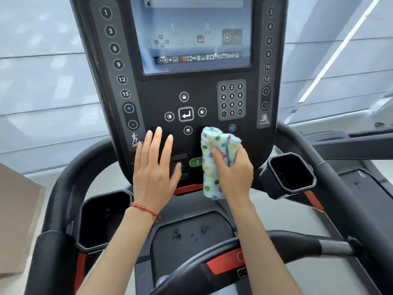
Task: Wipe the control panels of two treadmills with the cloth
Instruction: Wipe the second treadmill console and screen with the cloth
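Observation:
A black treadmill control panel (153, 99) fills the middle of the view, with a screen (191, 33) on top, arrow buttons and a number keypad (231, 100) below. My right hand (234, 173) grips a folded white cloth with coloured dots (210, 165) and presses it upright against the panel's lower part, just right of a green button (194, 162). My left hand (155, 165) lies flat on the panel's lower left, fingers spread, holding nothing. A red string bracelet circles its wrist.
Two black cup holders flank the panel, one at the left (102, 220) and one at the right (291, 173). Curved black handrails (63, 188) wrap around both sides. A second treadmill's frame (348, 145) stands at the right. A brown box (17, 220) sits at the far left.

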Tool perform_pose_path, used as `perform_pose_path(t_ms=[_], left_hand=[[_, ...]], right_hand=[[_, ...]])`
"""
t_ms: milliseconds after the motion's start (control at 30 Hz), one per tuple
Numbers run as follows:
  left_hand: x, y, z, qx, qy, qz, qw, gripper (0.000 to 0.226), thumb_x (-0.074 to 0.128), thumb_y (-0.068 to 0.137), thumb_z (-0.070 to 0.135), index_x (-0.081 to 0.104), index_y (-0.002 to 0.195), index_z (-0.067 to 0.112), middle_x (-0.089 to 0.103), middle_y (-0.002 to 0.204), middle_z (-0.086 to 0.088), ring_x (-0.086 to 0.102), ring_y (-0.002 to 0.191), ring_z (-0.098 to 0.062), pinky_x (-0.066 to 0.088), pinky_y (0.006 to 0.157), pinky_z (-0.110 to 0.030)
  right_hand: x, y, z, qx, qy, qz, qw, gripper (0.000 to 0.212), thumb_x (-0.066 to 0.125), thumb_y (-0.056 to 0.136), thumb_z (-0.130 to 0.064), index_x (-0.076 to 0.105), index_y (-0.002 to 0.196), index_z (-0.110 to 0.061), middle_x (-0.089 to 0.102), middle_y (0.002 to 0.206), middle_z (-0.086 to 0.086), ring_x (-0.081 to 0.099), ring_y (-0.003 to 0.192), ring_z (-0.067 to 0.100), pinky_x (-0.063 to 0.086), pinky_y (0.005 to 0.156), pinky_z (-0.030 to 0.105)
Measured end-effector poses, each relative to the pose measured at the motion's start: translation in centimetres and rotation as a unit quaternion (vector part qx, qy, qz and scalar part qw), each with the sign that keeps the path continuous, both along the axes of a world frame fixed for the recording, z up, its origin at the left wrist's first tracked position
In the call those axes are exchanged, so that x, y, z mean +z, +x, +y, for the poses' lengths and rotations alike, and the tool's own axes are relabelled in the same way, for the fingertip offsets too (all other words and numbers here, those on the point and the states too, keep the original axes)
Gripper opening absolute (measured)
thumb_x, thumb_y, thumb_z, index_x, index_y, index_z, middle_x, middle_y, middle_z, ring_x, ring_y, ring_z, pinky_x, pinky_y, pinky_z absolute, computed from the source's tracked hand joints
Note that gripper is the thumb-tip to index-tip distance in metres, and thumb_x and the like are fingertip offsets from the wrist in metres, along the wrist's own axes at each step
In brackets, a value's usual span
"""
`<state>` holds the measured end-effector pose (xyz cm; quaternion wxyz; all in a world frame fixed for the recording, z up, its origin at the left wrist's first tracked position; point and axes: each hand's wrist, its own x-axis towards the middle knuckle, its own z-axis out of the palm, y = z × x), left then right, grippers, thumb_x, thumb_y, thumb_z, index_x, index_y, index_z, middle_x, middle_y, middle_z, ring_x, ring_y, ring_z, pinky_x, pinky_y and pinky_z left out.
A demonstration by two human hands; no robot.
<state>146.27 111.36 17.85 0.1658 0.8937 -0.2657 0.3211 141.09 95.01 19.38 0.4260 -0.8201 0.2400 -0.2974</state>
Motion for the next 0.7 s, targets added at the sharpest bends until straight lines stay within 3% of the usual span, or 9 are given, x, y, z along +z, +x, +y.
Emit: perform_pose_path(t_ms=[167,433,700], left_hand=[[-0.1,-1.5,0.6,-0.036,0.011,0.022,0.999,0.051,0.051,0.089,0.025,0.046,0.134,0.002,0.039,0.142,-0.022,0.03,0.135,-0.036,0.028,0.109,-0.052],[0.4,-5.5,-1.3,-0.062,0.021,0.049,0.997,0.052,0.047,0.089,0.031,0.048,0.132,0.002,0.042,0.14,-0.022,0.034,0.133,-0.037,0.03,0.108,-0.051],[0.7,-12.5,-8.3,-0.129,0.056,0.063,0.988,0.054,0.045,0.089,0.034,0.047,0.133,0.004,0.04,0.142,-0.021,0.032,0.133,-0.036,0.029,0.108,-0.051]], right_hand=[[0.8,-3.0,0.1,-0.029,0.077,0.0,0.997,0.033,0.066,0.079,-0.043,0.059,0.098,-0.017,0.064,0.088,-0.002,0.061,0.083,0.011,0.049,0.071,0.025],[2.0,-9.2,-2.5,-0.079,0.072,-0.016,0.994,0.033,0.067,0.08,-0.042,0.059,0.1,-0.017,0.064,0.09,-0.004,0.061,0.084,0.009,0.048,0.073,0.023],[1.3,-18.3,-7.4,-0.128,0.096,0.0,0.987,0.03,0.065,0.079,-0.047,0.053,0.097,-0.027,0.063,0.093,-0.004,0.062,0.085,0.012,0.054,0.075,0.033]])
